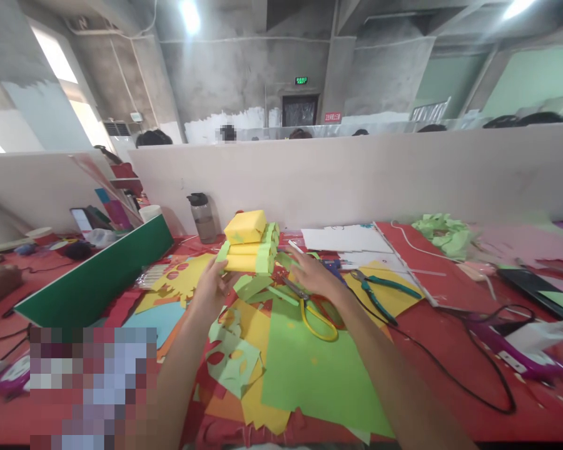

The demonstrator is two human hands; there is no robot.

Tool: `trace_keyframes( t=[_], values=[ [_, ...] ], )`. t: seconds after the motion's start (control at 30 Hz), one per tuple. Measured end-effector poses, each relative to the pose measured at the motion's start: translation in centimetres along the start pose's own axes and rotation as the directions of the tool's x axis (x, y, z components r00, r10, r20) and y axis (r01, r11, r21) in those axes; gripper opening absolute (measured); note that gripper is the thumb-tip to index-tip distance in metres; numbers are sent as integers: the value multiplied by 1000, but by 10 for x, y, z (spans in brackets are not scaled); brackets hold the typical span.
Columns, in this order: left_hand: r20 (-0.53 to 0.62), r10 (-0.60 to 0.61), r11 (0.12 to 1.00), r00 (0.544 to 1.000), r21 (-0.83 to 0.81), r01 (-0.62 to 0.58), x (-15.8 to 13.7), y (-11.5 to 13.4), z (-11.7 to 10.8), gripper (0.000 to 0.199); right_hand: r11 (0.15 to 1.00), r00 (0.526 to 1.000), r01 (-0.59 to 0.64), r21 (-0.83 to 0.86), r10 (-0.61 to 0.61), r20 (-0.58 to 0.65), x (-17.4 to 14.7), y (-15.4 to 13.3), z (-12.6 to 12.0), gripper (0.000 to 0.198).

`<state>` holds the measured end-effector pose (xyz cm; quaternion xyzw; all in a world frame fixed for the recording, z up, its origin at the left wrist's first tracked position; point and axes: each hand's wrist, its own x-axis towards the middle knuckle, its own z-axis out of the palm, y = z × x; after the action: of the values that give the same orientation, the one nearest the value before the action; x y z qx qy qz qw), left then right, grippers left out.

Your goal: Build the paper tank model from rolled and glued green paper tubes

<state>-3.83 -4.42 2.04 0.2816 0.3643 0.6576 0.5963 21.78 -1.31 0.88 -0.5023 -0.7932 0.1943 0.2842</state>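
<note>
Yellow paper box (245, 227) tops green-edged rolls (248, 261) in the left hand (209, 282).

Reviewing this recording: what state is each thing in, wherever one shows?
Paper model, gripped at its left end by the left hand
Yellow block, resting on top of the paper model
Teal-handled tool, handles spread open
Yellow-handled scissors, lying on paper; blade opening unclear
Bottle, upright, lid on, partly filled
Green board, standing on edge
Exit sign, lit

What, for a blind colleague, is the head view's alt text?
A left hand touches a yellow and green paper model, the right hand beside it. Yellow-handled metal scissors and green paper scraps lie nearby on a red table.
</note>
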Motion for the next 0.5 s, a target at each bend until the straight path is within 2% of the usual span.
trace_keyframes(
  t=[0.1, 0.2, 0.3, 0.5],
  values=[
    [-41, 21, 1000, 999, -11, -22, -5, -5, -10, 17, 986, 989, -17, -165, 41, 141, -1, -8, 27, 51],
    [-105, 25, 999, 994, -44, -30, -3, -11, -20, 16, 971, 982, 5, -238, 40, 184, -5, -10, 44, 53],
    [-148, 46, 996, 988, -66, -56, 1, -13, -26, 15, 963, 973, 47, -265, 16, 231, -10, -12, 50, 60],
    [-120, 49, 996, 992, -73, -58, 2, -14, -29, 14, 938, 970, 61, -342, 24, 241, -14, -24, 53, 72]
  ],
)
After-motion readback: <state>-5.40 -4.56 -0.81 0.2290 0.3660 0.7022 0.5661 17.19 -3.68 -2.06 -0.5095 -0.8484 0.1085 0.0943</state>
